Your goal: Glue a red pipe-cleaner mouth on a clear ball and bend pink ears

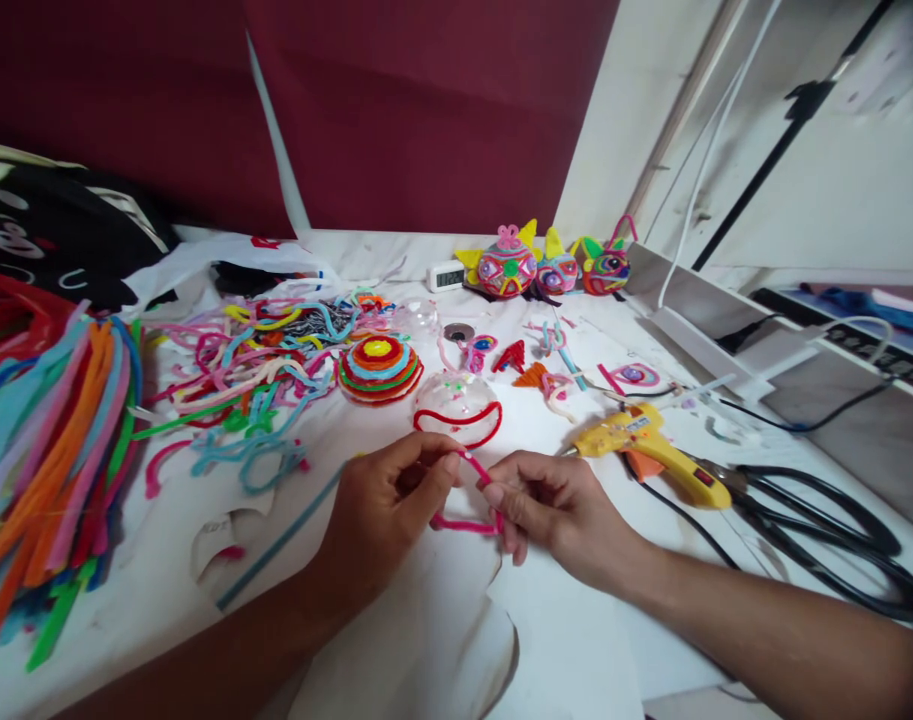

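Between my two hands is a bent pink pipe cleaner (467, 526), its lower stretch running level below my fingers. My left hand (396, 500) pinches one part of it between thumb and fingertips. With closed fingers, my right hand (546, 500) grips it a little to the right. Just beyond my fingertips sits a clear plastic dome (460, 395) with a red pipe cleaner outline (493, 425) on its near side. Left of it lies a dome covered in coiled striped pipe cleaners (381, 370), yellow at its top.
A yellow glue gun (651, 445) and black-handled scissors (823, 530) lie at right. Bundled pipe cleaners (66, 450) fill the left side, with a tangled heap (276, 350) beyond. Several decorated balls (507, 268) and a small digital clock (446, 276) stand at the back.
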`<action>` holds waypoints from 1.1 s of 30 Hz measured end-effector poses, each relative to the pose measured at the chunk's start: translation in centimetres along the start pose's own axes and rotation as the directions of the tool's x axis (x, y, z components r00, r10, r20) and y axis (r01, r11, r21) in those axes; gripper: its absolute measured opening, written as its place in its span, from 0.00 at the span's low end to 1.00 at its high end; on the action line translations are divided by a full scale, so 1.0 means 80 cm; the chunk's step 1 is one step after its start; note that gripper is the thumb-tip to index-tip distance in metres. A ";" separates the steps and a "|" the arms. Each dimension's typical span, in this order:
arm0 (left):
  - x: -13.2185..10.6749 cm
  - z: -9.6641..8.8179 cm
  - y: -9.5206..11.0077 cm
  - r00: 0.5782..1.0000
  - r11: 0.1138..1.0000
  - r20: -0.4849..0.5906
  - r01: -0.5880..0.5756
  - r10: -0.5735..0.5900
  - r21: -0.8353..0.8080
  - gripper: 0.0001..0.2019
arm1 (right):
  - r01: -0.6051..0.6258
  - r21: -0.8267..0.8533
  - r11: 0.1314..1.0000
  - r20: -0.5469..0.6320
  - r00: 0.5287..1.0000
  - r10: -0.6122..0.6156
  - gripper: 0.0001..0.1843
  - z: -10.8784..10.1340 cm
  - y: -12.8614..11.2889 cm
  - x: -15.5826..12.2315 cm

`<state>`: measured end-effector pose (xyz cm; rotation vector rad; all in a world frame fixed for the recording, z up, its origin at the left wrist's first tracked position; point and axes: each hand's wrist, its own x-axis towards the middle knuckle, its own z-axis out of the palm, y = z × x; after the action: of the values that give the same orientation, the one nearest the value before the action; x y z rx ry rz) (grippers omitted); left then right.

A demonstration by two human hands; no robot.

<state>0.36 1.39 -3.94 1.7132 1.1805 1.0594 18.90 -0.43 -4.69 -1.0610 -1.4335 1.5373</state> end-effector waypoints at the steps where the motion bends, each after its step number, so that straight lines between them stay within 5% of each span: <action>1: 0.000 0.000 0.001 1.000 1.000 0.005 0.002 -0.002 0.013 0.08 | 0.001 -0.007 1.000 -0.003 1.000 -0.001 0.20 0.001 0.000 0.000; 9: -0.003 0.002 0.001 0.975 0.951 0.042 -0.223 0.219 0.213 0.04 | 0.065 0.021 0.998 -0.033 0.997 -0.064 0.17 0.004 -0.008 0.002; 16: -0.001 -0.003 -0.005 0.791 0.697 0.163 -0.601 0.590 0.390 0.06 | 0.044 -0.006 0.999 -0.058 0.997 -0.044 0.17 0.003 -0.007 0.000; 22: -0.003 -0.006 0.000 0.689 0.490 0.177 -0.649 0.703 0.581 0.05 | 0.090 -0.041 0.995 -0.055 0.994 -0.092 0.14 0.005 -0.002 -0.001; 33: -0.012 -0.003 0.000 0.663 0.432 0.220 -0.667 0.715 0.607 0.03 | 0.197 -0.244 0.950 -0.009 0.979 -0.206 0.09 0.006 0.002 -0.009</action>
<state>-0.08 0.54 -4.03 2.9274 0.9103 1.2565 18.71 -1.25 -4.75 -1.0386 -1.6815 1.2165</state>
